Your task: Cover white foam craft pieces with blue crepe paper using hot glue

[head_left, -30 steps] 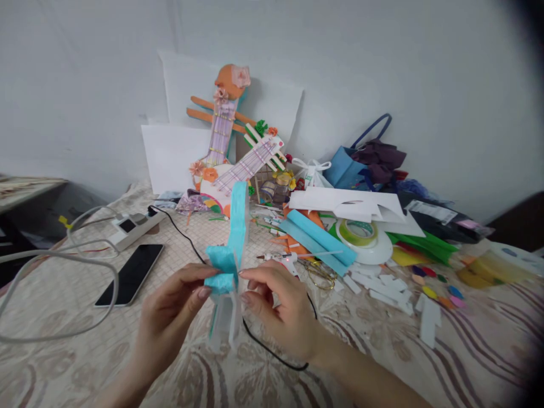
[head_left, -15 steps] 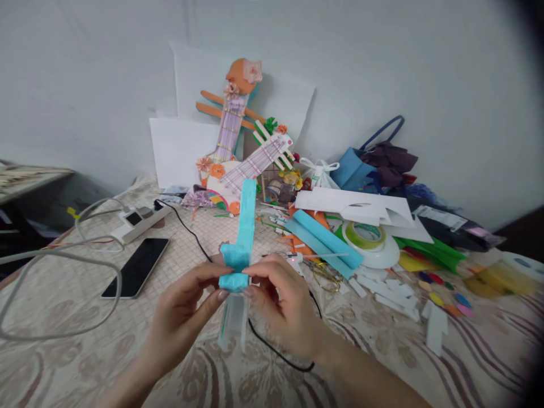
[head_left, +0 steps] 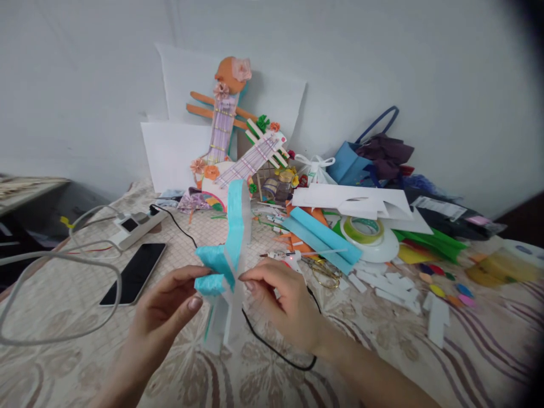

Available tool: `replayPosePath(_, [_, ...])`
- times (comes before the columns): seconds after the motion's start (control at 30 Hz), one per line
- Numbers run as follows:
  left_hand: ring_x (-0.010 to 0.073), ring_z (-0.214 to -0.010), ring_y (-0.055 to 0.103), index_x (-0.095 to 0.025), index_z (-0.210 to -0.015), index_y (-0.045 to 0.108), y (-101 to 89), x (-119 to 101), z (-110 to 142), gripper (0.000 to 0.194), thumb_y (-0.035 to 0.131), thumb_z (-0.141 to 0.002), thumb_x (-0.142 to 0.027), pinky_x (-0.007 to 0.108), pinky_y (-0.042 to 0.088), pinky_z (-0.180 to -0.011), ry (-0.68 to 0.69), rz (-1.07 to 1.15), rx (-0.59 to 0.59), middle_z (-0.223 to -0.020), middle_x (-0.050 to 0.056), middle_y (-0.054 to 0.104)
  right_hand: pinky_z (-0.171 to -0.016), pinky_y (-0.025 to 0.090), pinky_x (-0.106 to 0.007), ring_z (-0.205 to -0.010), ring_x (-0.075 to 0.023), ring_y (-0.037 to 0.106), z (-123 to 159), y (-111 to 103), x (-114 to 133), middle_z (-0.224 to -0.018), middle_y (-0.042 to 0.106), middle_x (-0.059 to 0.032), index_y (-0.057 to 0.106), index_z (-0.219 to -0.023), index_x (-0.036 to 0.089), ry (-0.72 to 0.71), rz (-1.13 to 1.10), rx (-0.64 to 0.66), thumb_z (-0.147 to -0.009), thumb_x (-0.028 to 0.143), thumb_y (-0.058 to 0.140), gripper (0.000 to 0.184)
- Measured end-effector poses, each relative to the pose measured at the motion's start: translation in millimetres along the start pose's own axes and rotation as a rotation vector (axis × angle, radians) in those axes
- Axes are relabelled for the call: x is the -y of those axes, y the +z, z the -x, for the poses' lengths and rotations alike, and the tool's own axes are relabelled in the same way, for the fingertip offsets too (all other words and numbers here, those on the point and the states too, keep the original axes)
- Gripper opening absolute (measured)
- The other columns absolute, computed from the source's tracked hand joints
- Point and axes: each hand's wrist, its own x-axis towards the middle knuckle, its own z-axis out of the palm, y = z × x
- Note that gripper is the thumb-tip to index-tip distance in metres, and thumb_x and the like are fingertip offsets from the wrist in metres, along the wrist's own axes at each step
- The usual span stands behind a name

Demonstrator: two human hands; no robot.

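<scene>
A white card piece partly covered in bright blue crepe paper (head_left: 236, 218) stands upright between my hands, with a long upper strip and a short blue ledge sticking out to the left. My left hand (head_left: 164, 311) pinches the blue ledge at its left end, thumb below and fingers above. My right hand (head_left: 283, 300) is closed in a pinch at the white right edge of the card piece. The card's lower white part hangs down between the hands. A glue gun (head_left: 285, 257) lies just beyond my right hand, beside gold-handled scissors (head_left: 326, 274).
On the left lie a phone (head_left: 134, 274), a power strip (head_left: 138, 229) and a looped grey cable. Decorated paper instruments (head_left: 223, 127) lean at the back. Blue paper (head_left: 325, 238), tape rolls (head_left: 363, 231) and white paper scraps (head_left: 393, 289) spread over the right.
The blue-covered card piece has turned, so its white side now shows on the right. My left hand has moved left with it; the right fingers now pinch its right edge.
</scene>
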Motion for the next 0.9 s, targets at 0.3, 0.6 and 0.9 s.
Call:
replayPosePath(0.3, [0.0109,-0.090,0.071,-0.031,-0.100,0.072,4.2,-5.2,-1.4,0.013,0.067,-0.089,-0.032,0.013,0.056,-0.080,-0.009,-0.026,-0.035,-0.096,-0.002,0.073,-0.069,0.050,-0.025,-0.077,-0.0143,0.063,3.6,7.6,0.8,-0.087,0.068,-0.0051,0.070,-0.108,0.017,0.112,-0.095,0.104,-0.095,0.016,0.052,0.022])
replayPosePath(0.6, [0.0086,-0.094,0.069,-0.033,-0.105,0.072,2.5,-0.6,-1.2,0.016,0.066,-0.090,-0.029,0.010,0.053,-0.083,-0.012,0.005,-0.005,-0.099,-0.004,0.073,-0.063,0.044,-0.023,-0.072,-0.0118,0.059,2.3,6.6,2.0,-0.085,0.067,-0.0037,0.071,-0.105,0.015,0.165,-0.141,0.120,-0.096,0.018,0.052,0.021])
replayPosePath(0.9, [0.0080,-0.090,0.069,-0.033,-0.108,0.071,8.9,-10.6,-3.1,0.018,0.064,-0.091,-0.029,0.010,0.053,-0.080,0.005,0.043,0.003,-0.098,-0.003,0.074,-0.058,0.047,-0.022,-0.066,-0.0093,0.053,-0.1,7.2,7.8,-0.094,0.059,-0.0031,0.066,-0.116,0.018,0.082,-0.120,0.025,-0.094,0.020,0.056,0.024])
